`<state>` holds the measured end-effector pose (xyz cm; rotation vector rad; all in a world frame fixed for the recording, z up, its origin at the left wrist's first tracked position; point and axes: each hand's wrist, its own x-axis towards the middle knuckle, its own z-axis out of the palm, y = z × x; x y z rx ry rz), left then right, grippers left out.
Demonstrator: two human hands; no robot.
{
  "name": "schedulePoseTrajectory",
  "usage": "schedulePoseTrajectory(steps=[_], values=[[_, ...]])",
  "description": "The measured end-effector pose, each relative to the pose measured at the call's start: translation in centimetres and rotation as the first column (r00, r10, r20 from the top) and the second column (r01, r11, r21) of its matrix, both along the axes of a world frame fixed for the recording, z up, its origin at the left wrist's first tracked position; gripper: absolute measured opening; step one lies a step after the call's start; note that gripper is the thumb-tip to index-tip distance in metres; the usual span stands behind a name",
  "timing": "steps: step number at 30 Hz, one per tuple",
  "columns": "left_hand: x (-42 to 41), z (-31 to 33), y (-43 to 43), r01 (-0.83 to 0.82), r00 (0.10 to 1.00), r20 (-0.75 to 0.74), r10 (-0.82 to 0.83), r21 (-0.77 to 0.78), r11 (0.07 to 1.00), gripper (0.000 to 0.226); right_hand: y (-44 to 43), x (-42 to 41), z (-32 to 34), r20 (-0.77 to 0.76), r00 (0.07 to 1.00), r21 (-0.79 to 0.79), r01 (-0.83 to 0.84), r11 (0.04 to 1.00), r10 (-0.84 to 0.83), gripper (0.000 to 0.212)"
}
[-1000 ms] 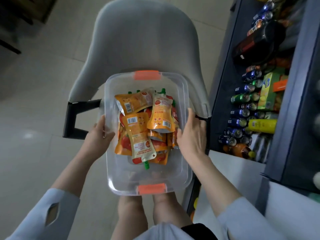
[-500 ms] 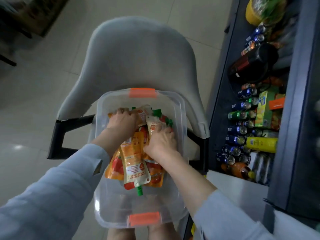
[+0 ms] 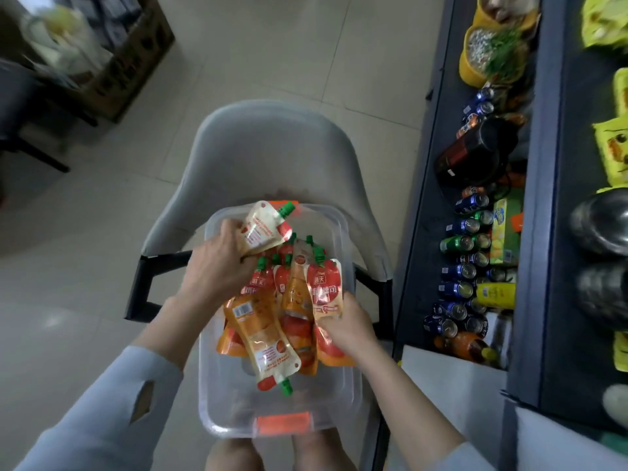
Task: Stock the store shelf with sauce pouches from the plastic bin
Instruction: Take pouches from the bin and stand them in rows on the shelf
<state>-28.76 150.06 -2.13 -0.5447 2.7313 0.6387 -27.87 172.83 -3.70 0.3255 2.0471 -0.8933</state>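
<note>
Right now I am at the picking-up step. Closest to me, above my legs (image 3: 234,453), is the plastic bin (image 3: 339,396). I think it rests on the seat of the grey chair (image 3: 272,147). Most of the sauce pouches (image 3: 261,338) lie in a heap in the middle of it. My right hand (image 3: 346,326) is curled round the bottom of a red and orange bunch (image 3: 324,287), with the caps pointing away from me. A bit further on, my left hand (image 3: 217,263) grips one pale pouch (image 3: 265,227) with a green cap, held up over the far end of the bin. So both hands are full and apart from each other.

Next, I think I must lift these out and swing them right, to the shelf (image 3: 416,266). The pouches look floppy, so one could slip out of the bunch. The shelf near the bin is packed with cans (image 3: 458,290), a yellow bottle (image 3: 496,295) and, further back, a dark jug (image 3: 475,151). I need to find a free spot there. Far off on the left floor sits a cardboard box (image 3: 129,62).
</note>
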Motion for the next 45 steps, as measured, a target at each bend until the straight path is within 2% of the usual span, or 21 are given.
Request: schedulePoseTrajectory(steps=[1,2,3,4,5,6,7,8,12,14,16,18,21,24,27,29,34,37,42,45], values=[[0.8,1.6,0.2,-0.103,0.994,-0.017,0.107,0.160,0.982,0.043,0.5,0.3,1.2,0.012,0.997,-0.075,0.073,0.994,-0.073,0.022],[1.6,2.8,0.4,-0.225,0.971,0.009,0.239,0.370,0.901,0.040,1.0,0.6,2.5,0.029,0.989,-0.151,0.150,0.977,-0.148,0.022],[2.3,4.0,0.6,-0.338,0.930,0.085,0.358,0.580,0.741,0.039,1.5,1.0,3.8,0.047,0.977,-0.213,0.214,0.953,-0.209,0.020],[3.1,5.2,1.0,-0.414,0.885,0.192,0.424,0.740,0.529,0.042,1.9,1.6,5.1,0.060,0.963,-0.262,0.270,0.926,-0.264,0.018],[3.9,6.1,1.4,-0.455,0.855,0.301,0.423,0.827,0.331,0.047,2.3,2.2,6.2,0.058,0.950,-0.290,0.310,0.905,-0.307,0.018],[4.8,6.9,1.8,-0.475,0.841,0.381,0.384,0.860,0.187,0.050,2.7,2.8,7.5,0.044,0.936,-0.306,0.345,0.887,-0.349,0.020],[5.6,7.9,2.5,-0.475,0.845,0.420,0.331,0.873,0.105,0.050,3.0,3.7,8.7,0.017,0.923,-0.311,0.371,0.875,-0.385,0.022],[6.4,8.8,3.2,-0.467,0.857,0.432,0.279,0.881,0.070,0.047,3.4,4.6,10.0,-0.018,0.905,-0.315,0.399,0.861,-0.426,0.025],[9.4,12.6,5.7,-0.415,0.903,0.395,0.167,0.903,0.111,0.037,4.7,8.9,14.9,-0.152,0.806,-0.341,0.500,0.796,-0.571,0.031],[10.7,14.2,6.4,-0.385,0.921,0.372,0.112,0.914,0.131,0.034,5.3,11.4,17.3,-0.250,0.738,-0.337,0.541,0.771,-0.627,0.026],[12.0,15.7,6.8,-0.343,0.939,0.343,0.031,0.925,0.162,0.037,5.8,14.3,19.3,-0.335,0.651,-0.345,0.588,0.732,-0.681,0.022],[13.0,17.0,7.2,-0.270,0.959,0.283,-0.033,0.941,0.206,0.045,6.2,17.0,21.3,-0.403,0.563,-0.359,0.628,0.691,-0.721,0.028],[14.1,18.9,8.9,-0.083,0.980,0.126,-0.153,0.963,0.257,0.050,7.3,21.1,24.1,-0.520,0.401,-0.401,0.665,0.630,-0.754,0.035],[15.1,21.5,12.3,0.083,0.961,-0.027,-0.277,0.977,0.194,0.040,9.1,25.2,27.4,-0.598,0.247,-0.460,0.673,0.579,-0.763,0.034],[16.1,23.8,16.5,0.172,0.927,-0.115,-0.358,0.976,0.132,0.027,11.3,28.9,30.6,-0.641,0.079,-0.520,0.687,0.507,-0.764,0.027],[16.7,25.1,19.1,0.238,0.896,-0.186,-0.403,0.968,0.082,0.026,12.9,30.6,32.6,-0.667,-0.009,-0.529,0.709,0.466,-0.745,0.024],[17.9,28.8,25.5,0.379,0.801,-0.331,-0.499,0.925,-0.005,0.037,18.0,32.9,37.4,-0.709,-0.071,-0.475,0.783,0.401,-0.701,0.011],[17.7,31.0,29.0,0.484,0.718,-0.422,-0.554,0.874,-0.039,0.038,21.8,33.5,39.8,-0.697,-0.171,-0.524,0.785,0.331,-0.696,0.010],[16.5,33.6,35.3,0.527,0.695,-0.461,-0.552,0.849,-0.046,0.033,30.0,33.3,42.7,-0.727,-0.277,-0.538,0.798,0.270,-0.628,0.014],[15.6,34.4,39.4,0.545,0.674,-0.471,-0.569,0.837,-0.046,0.029,36.0,33.0,43.3,-0.712,-0.338,-0.554,0.809,0.196,-0.616,0.024]])
